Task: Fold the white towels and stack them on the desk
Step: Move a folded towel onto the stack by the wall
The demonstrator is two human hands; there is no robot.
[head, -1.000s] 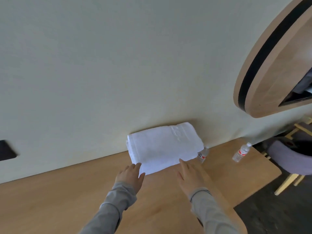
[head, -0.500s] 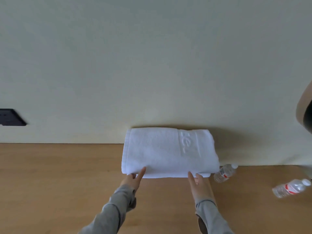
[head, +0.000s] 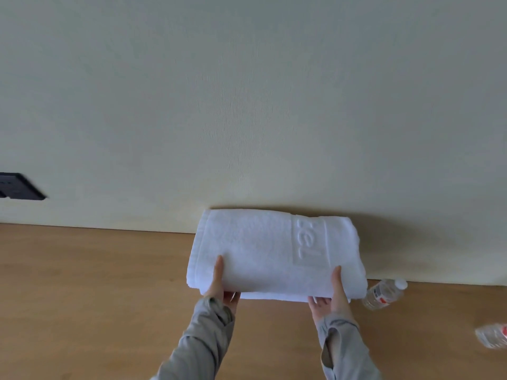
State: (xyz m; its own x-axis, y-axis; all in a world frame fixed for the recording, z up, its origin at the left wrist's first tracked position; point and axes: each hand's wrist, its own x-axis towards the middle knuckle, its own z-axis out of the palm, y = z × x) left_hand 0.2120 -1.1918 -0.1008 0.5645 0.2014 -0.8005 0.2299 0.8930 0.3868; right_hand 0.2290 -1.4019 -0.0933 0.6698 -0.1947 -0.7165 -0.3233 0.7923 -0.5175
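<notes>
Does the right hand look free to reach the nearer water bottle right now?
Probably not yet: the right hand grips the folded towel. Bare desk separates it from the water bottle.

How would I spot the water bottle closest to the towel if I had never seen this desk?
Start at the pale wall and drop to the wooden desk below it, where a folded white towel lies against the wall. Just right of the towel lies a clear water bottle on its side, white cap towards the wall. A second bottle lies farther right, at the picture's edge.
</notes>
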